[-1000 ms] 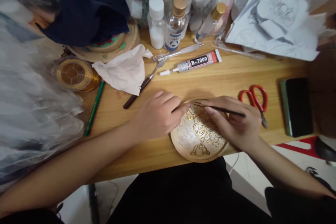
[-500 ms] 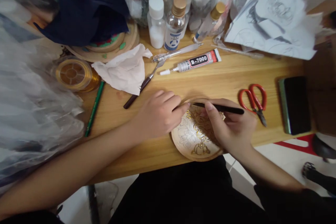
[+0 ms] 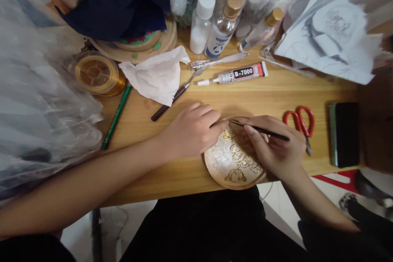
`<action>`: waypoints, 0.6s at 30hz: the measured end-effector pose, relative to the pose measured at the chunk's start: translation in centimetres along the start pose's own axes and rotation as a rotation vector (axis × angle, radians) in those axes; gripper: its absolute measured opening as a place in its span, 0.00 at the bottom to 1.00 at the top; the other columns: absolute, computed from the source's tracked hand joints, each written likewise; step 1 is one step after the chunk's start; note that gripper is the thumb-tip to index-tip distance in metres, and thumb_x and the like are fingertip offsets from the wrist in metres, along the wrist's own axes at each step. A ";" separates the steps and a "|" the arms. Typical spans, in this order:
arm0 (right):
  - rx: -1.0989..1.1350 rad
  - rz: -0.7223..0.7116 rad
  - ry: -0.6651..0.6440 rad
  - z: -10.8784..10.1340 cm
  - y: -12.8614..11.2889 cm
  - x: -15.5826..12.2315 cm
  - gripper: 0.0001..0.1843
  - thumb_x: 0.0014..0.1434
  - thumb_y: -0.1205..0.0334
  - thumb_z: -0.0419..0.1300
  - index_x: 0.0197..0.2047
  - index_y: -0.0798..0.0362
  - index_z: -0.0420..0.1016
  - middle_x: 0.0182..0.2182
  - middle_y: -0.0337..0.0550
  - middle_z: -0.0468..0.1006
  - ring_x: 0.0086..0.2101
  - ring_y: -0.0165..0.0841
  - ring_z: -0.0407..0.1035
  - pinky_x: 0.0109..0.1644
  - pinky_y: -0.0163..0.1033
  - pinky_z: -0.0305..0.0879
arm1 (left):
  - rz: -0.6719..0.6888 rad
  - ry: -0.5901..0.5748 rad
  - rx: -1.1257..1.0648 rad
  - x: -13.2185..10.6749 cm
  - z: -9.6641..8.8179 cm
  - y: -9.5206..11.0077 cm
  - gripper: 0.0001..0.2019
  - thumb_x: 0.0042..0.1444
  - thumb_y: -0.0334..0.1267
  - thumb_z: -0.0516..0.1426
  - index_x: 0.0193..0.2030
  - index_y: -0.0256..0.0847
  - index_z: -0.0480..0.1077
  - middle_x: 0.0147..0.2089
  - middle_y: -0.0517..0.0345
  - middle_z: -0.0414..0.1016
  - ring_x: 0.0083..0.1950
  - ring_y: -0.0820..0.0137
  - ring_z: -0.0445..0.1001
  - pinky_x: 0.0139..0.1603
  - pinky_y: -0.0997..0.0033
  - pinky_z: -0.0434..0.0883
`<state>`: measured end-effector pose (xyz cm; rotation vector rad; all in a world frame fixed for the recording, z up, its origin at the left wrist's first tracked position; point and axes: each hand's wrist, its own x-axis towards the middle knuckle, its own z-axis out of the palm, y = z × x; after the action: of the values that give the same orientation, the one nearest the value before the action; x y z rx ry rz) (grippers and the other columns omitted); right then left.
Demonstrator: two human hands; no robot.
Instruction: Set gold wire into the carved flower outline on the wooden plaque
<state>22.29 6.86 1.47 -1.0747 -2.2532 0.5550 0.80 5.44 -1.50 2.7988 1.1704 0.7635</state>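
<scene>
Tweezers (image 3: pixel 266 132) (one pair), right fingers (image 3: pixel 258 142) gripping, overhang one disc (image 3: pixel 225 161), left fingers' (image 3: pixel 216 131) grasp unclear.

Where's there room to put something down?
Bare wood shows between the glue tube and right hand, and between the green pencil, knife and left arm. Bottles crowd the back; plastic crowds the left.

L hand (image 3: pixel 199 131) & R hand (image 3: pixel 278 143) close tog., not touching

L forearm (image 3: pixel 116 176) slants up from lower L, wrist approx. straight; back of hand up, fingers curled, index stretched twd R. R forearm (image 3: pixel 317 200) comes from lower R, hand angled L, thumb & index pinched, other fingers bent. Both forearms bare.
</scene>
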 end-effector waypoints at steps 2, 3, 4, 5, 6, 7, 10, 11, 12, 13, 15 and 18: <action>0.020 0.006 -0.032 -0.3 0.4 0.2 0.09 0.60 0.70 0.62 0.42 0.49 0.77 0.34 0.40 0.83 0.33 0.30 0.78 0.37 0.36 0.76 | -0.005 -0.008 0.000 0.0 0.0 -0.1 0.12 0.65 0.33 0.49 0.42 0.39 0.74 0.28 0.59 0.66 0.32 0.68 0.63 0.34 0.65 0.57; 0.042 0.012 -0.052 -0.4 0.6 0.3 0.09 0.60 0.70 0.62 0.43 0.49 0.77 0.35 0.40 0.83 0.33 0.31 0.78 0.37 0.37 0.76 | -0.009 -0.016 0.001 0.0 0.0 -0.1 0.12 0.65 0.33 0.49 0.42 0.39 0.74 0.28 0.59 0.66 0.32 0.69 0.64 0.34 0.65 0.57; 0.070 0.017 -0.074 -0.6 0.9 0.4 0.09 0.60 0.70 0.62 0.43 0.49 0.78 0.35 0.40 0.83 0.34 0.31 0.78 0.37 0.37 0.76 | -0.010 -0.018 0.001 0.0 0.0 -0.1 0.12 0.65 0.33 0.49 0.43 0.39 0.74 0.28 0.58 0.67 0.32 0.69 0.64 0.34 0.65 0.57; 0.101 0.019 -0.091 -0.8 1.1 0.5 0.09 0.60 0.70 0.62 0.43 0.49 0.78 0.36 0.41 0.83 0.34 0.30 0.78 0.37 0.37 0.76 | -0.007 -0.024 -0.002 0.0 0.0 -0.1 0.12 0.65 0.33 0.49 0.43 0.39 0.74 0.28 0.58 0.67 0.32 0.69 0.64 0.34 0.65 0.57; 0.127 0.018 -0.106 -0.9 1.4 0.5 0.10 0.59 0.70 0.62 0.43 0.49 0.78 0.37 0.41 0.83 0.35 0.30 0.78 0.38 0.36 0.76 | -0.003 -0.029 -0.005 0.0 0.0 -0.2 0.12 0.65 0.33 0.49 0.43 0.39 0.74 0.28 0.58 0.67 0.32 0.69 0.64 0.34 0.65 0.57; 0.147 0.016 -0.116 -1.0 1.6 0.6 0.10 0.59 0.70 0.62 0.43 0.49 0.78 0.37 0.40 0.83 0.35 0.30 0.78 0.38 0.36 0.76 | -0.004 -0.030 -0.008 0.0 0.0 -0.2 0.11 0.64 0.33 0.50 0.42 0.38 0.74 0.28 0.58 0.67 0.32 0.69 0.64 0.34 0.65 0.57; 0.168 0.007 -0.118 -1.1 2.0 0.8 0.10 0.59 0.70 0.62 0.43 0.49 0.78 0.36 0.39 0.83 0.34 0.30 0.78 0.37 0.36 0.75 | -0.006 -0.044 -0.023 0.0 0.1 -0.2 0.11 0.64 0.33 0.50 0.43 0.38 0.74 0.29 0.58 0.67 0.32 0.68 0.64 0.34 0.65 0.57; 0.165 0.003 -0.111 -1.1 2.0 0.8 0.10 0.59 0.70 0.62 0.43 0.48 0.78 0.36 0.39 0.83 0.34 0.30 0.78 0.36 0.36 0.75 | -0.009 -0.049 -0.027 0.0 0.1 -0.2 0.11 0.64 0.33 0.50 0.43 0.38 0.74 0.29 0.58 0.67 0.33 0.68 0.64 0.34 0.65 0.57; 0.159 -0.001 -0.104 -1.0 2.0 0.8 0.10 0.59 0.70 0.62 0.43 0.48 0.78 0.35 0.39 0.83 0.33 0.30 0.78 0.36 0.36 0.76 | -0.011 -0.055 -0.031 0.0 0.2 -0.2 0.11 0.64 0.33 0.50 0.43 0.38 0.74 0.29 0.58 0.67 0.33 0.68 0.64 0.34 0.65 0.57; 0.147 -0.007 -0.098 -1.0 1.9 0.8 0.10 0.59 0.70 0.63 0.43 0.48 0.78 0.35 0.39 0.83 0.33 0.30 0.78 0.36 0.36 0.76 | -0.015 -0.057 -0.037 0.0 0.2 -0.2 0.11 0.65 0.33 0.50 0.43 0.38 0.74 0.29 0.58 0.67 0.33 0.68 0.64 0.34 0.65 0.57; 0.113 -0.024 -0.093 -0.9 1.7 0.6 0.10 0.59 0.70 0.63 0.43 0.48 0.78 0.36 0.39 0.83 0.34 0.31 0.78 0.36 0.36 0.76 | -0.027 -0.041 -0.048 0.0 0.3 -0.1 0.11 0.65 0.33 0.50 0.42 0.38 0.74 0.29 0.58 0.67 0.33 0.68 0.64 0.34 0.65 0.57; 0.053 -0.039 -0.075 -0.7 1.3 0.3 0.11 0.59 0.70 0.62 0.44 0.48 0.77 0.37 0.39 0.83 0.34 0.31 0.78 0.37 0.36 0.76 | -0.041 -0.025 -0.056 0.1 0.3 -0.1 0.11 0.64 0.33 0.50 0.41 0.39 0.75 0.29 0.58 0.66 0.32 0.68 0.63 0.34 0.65 0.57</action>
<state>23.33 8.00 1.34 -0.9974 -2.3053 0.6456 0.90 5.61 -1.77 2.7219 1.1797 0.7444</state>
